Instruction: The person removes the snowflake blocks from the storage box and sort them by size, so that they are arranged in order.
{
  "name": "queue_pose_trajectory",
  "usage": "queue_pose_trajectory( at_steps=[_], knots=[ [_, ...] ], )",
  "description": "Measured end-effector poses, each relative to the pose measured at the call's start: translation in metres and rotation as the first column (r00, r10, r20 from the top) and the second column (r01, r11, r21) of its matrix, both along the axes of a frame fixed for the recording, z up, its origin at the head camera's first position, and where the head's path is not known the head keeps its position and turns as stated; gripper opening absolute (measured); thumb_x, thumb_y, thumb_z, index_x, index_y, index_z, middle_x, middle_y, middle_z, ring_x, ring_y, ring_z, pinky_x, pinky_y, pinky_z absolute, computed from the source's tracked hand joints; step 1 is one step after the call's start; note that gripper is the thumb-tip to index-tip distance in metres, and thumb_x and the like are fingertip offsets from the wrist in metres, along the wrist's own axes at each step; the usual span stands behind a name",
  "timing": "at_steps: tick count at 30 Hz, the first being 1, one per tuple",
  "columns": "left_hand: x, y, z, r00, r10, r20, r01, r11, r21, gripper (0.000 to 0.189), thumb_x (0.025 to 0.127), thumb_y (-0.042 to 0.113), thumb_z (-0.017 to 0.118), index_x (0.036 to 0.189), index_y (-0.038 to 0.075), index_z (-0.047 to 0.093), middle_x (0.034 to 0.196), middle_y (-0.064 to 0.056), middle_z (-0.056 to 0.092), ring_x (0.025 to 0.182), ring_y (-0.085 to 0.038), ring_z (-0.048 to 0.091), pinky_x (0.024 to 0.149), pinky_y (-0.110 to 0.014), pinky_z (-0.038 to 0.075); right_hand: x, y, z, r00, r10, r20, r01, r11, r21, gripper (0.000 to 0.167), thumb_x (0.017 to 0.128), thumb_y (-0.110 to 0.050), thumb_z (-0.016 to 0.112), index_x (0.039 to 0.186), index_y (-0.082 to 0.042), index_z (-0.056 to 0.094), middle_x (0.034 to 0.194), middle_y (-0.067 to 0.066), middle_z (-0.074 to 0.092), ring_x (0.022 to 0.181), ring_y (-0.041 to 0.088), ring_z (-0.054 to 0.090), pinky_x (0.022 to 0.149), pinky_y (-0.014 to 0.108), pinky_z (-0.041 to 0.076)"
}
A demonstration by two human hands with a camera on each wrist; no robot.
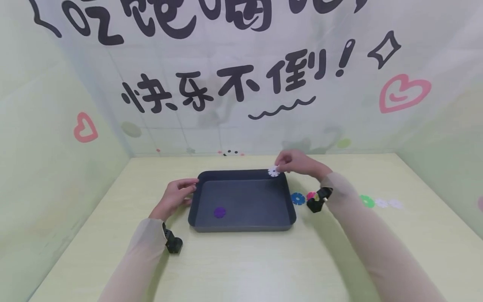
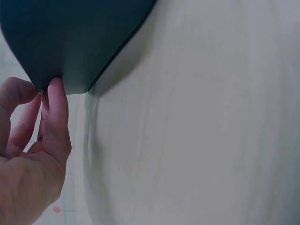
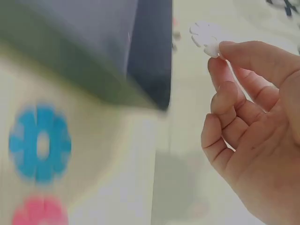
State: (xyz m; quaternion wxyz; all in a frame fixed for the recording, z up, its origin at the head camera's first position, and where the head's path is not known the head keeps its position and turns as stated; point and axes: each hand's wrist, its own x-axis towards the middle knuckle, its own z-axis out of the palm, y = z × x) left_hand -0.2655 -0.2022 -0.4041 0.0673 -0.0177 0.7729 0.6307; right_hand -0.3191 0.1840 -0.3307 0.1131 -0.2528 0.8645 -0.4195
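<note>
A dark grey rectangular tray (image 1: 245,201) lies on the table, with a purple flower-shaped plastic disc (image 1: 220,212) inside near its left front. At the tray's left side my left hand (image 1: 176,195) pinches the rim; in the left wrist view the fingers (image 2: 57,108) meet the tray's outer wall (image 2: 70,47). Over the far right corner, my right hand (image 1: 298,162) holds a white flower-shaped disc (image 1: 273,171) between thumb and fingertips. The same white disc (image 3: 204,35) shows above the curled fingers (image 3: 225,101) in the right wrist view.
Right of the tray lie a blue disc (image 1: 297,199) and a pink disc (image 1: 311,196), the latter partly hidden by the wrist camera (image 1: 318,200). Farther right, beyond the right forearm, are a green disc (image 1: 367,201) and two whitish discs (image 1: 381,203). A printed backdrop (image 1: 226,134) stands behind the table.
</note>
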Motion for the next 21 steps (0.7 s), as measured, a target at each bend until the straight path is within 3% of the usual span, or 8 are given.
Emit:
queue_pose_trajectory(
  at_steps=[3, 10, 15, 21],
  knots=[
    [0.0, -0.001, -0.001, 1.0, -0.003, 0.0, 0.003, 1.0, 0.003, 0.038, 0.089, 0.002, 0.051, 0.126, -0.006, 0.05, 0.116, -0.02, 0.053, 0.079, -0.008, 0.053, 0.057, -0.022, 0.054, 0.003, 0.029, 0.002, 0.998, -0.065, 0.019, 0.065, 0.998, 0.017, 0.017, 0.084, -0.011, 0.064, 0.094, 0.002, 0.06, 0.082, 0.008, 0.06, 0.074, 0.024, 0.054, 0.067, 0.035, 0.049],
    [0.0, -0.001, 0.0, 1.0, -0.002, -0.01, 0.002, 1.0, -0.01, 0.038, 0.089, 0.002, 0.051, 0.126, -0.005, 0.051, 0.109, -0.015, 0.055, 0.079, -0.008, 0.054, 0.057, -0.023, 0.054, 0.016, 0.098, 0.002, 0.983, -0.185, 0.003, 0.185, 0.981, 0.066, 0.025, 0.087, -0.015, 0.062, 0.101, 0.004, 0.058, 0.091, 0.012, 0.06, 0.078, 0.019, 0.054, 0.072, 0.032, 0.051],
    [0.001, -0.002, 0.0, 1.0, -0.003, -0.004, 0.003, 1.0, -0.015, 0.038, 0.089, 0.003, 0.051, 0.127, -0.005, 0.05, 0.111, -0.014, 0.055, 0.079, -0.008, 0.054, 0.057, -0.023, 0.054, 0.026, 0.148, -0.008, 0.966, -0.257, 0.01, 0.254, 0.96, 0.116, 0.034, 0.089, -0.02, 0.06, 0.108, 0.008, 0.055, 0.097, 0.015, 0.061, 0.087, 0.023, 0.057, 0.076, 0.029, 0.051],
    [0.0, -0.002, 0.001, 1.0, -0.011, 0.0, 0.011, 1.0, -0.024, 0.038, 0.09, 0.003, 0.05, 0.127, -0.004, 0.05, 0.111, -0.014, 0.054, 0.08, -0.008, 0.054, 0.059, -0.024, 0.054, 0.045, 0.203, -0.02, 0.94, -0.341, 0.003, 0.336, 0.929, 0.156, 0.039, 0.089, -0.02, 0.06, 0.111, 0.011, 0.053, 0.095, 0.011, 0.062, 0.084, 0.017, 0.057, 0.071, 0.024, 0.051]
  ],
)
